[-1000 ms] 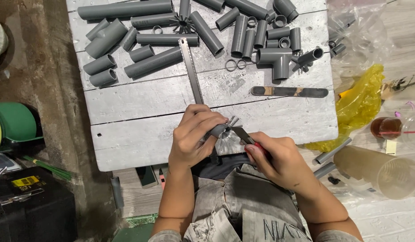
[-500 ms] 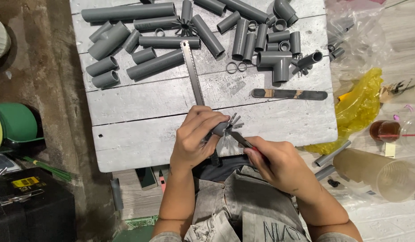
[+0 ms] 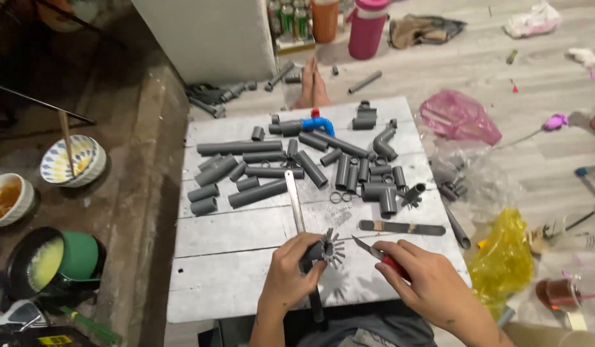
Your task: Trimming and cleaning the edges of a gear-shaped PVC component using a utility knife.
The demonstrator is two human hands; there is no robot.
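Both hands closed on work at the near edge of the grey board.

Left hand: fingers curled round a short grey pipe piece whose far end is slit into splayed fins; piece held just above the board, finned end pointing right, wrist coming up from below. Right hand: fist wrapped on a red-handled knife, blade tip aimed left at the fins, near them; contact cannot be told. Steel ruler lies on the board, running from the left hand toward the pile of cut grey pipes. Flat file lies just beyond the right hand. Yellow bag sits off the board's right edge.
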